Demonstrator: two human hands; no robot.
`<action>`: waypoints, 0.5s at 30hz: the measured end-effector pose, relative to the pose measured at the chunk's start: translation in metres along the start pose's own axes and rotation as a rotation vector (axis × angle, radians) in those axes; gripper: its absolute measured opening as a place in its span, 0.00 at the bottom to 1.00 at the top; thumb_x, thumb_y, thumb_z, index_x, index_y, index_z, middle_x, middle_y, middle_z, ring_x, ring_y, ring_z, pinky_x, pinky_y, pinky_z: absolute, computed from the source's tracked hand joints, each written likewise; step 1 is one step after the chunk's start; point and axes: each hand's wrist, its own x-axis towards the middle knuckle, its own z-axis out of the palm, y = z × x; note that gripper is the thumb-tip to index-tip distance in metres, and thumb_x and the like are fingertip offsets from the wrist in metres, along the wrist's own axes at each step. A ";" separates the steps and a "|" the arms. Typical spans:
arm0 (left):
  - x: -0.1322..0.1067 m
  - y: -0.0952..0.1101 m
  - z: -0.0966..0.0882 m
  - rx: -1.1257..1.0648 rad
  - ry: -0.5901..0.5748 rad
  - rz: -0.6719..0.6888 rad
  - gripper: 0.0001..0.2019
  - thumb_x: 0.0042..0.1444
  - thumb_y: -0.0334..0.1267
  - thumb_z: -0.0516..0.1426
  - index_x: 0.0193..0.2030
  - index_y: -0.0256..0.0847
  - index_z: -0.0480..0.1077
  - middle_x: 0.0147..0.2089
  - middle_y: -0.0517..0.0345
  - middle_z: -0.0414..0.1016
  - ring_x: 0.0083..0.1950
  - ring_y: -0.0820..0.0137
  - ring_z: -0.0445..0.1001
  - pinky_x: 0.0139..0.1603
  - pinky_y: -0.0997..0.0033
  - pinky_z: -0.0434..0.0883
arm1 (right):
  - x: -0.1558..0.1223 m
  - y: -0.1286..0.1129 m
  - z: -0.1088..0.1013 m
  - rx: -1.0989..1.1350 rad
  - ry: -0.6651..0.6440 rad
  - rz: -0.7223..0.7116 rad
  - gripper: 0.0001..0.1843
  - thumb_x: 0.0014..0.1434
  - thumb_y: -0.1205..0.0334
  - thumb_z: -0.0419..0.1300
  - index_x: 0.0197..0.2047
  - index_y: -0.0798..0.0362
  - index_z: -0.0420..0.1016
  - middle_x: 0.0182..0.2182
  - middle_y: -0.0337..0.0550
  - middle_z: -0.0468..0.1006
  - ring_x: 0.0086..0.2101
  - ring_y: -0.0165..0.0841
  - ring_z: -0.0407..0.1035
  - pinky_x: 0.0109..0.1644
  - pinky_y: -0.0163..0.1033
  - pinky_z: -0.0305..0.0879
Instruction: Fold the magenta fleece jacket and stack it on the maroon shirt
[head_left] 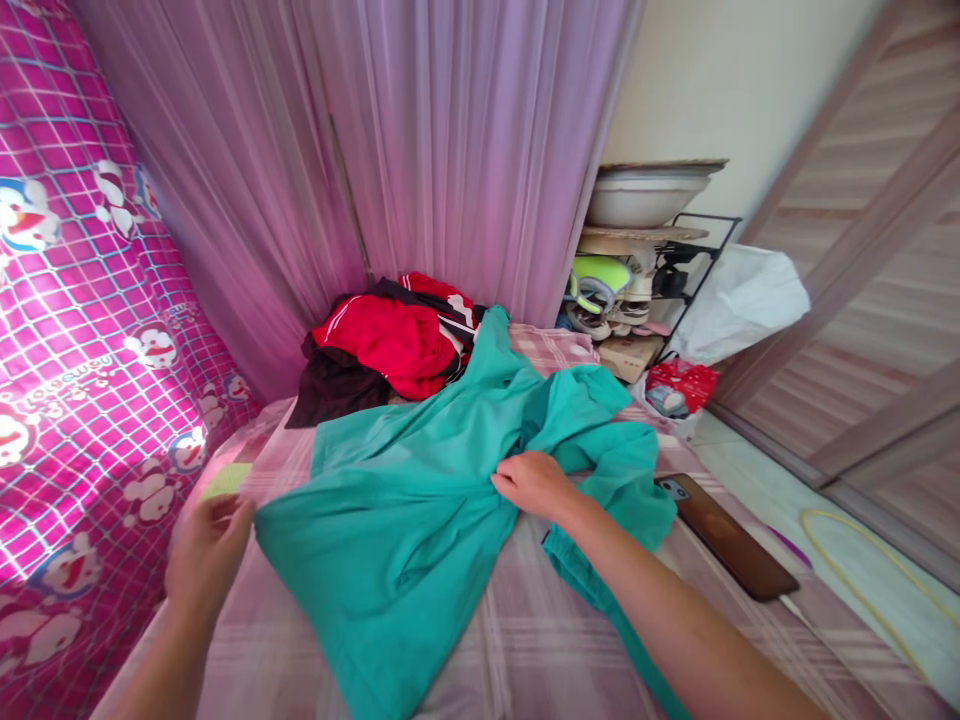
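A teal green garment (405, 540), seemingly a shirt or coat with long sleeves, is spread across a checked bed cover. At its lower left corner, my left hand (214, 545) pinches the hem and pulls it outward. My right hand (532, 484) is closed on the cloth near the garment's middle, drawing creases towards it. One sleeve (630, 480) lies bunched to the right, partly under my right forearm. A narrow strip of the same teal cloth (645, 665) hangs towards the near edge.
Red and black clothes (390, 345) are heaped behind the garment, against a purple curtain (465, 150). On the right lies a phone (727, 535) with a cable plugged in. Beyond the bed stand a shoe rack (675, 300) and a white bag (742, 300). A pink patterned cloth (97, 330) hangs at left.
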 end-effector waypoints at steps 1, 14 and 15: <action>0.004 0.006 -0.001 0.000 -0.014 0.019 0.27 0.52 0.57 0.51 0.49 0.37 0.69 0.45 0.48 0.79 0.40 0.60 0.78 0.36 0.64 0.75 | -0.004 0.004 0.002 0.004 -0.081 -0.023 0.18 0.63 0.58 0.52 0.31 0.51 0.83 0.33 0.45 0.84 0.34 0.34 0.74 0.33 0.35 0.56; 0.072 0.061 0.092 0.630 -0.560 0.492 0.34 0.56 0.56 0.52 0.66 0.42 0.65 0.66 0.42 0.68 0.67 0.48 0.64 0.68 0.39 0.52 | 0.126 0.101 -0.070 0.241 0.248 0.326 0.24 0.63 0.60 0.56 0.62 0.53 0.69 0.56 0.53 0.76 0.53 0.41 0.71 0.54 0.41 0.64; 0.071 0.061 0.093 0.647 -0.584 0.496 0.31 0.57 0.54 0.52 0.65 0.42 0.67 0.65 0.43 0.69 0.66 0.48 0.66 0.67 0.40 0.55 | 0.142 0.108 -0.067 0.278 0.232 0.349 0.27 0.63 0.60 0.57 0.65 0.53 0.65 0.57 0.54 0.74 0.53 0.41 0.71 0.54 0.41 0.65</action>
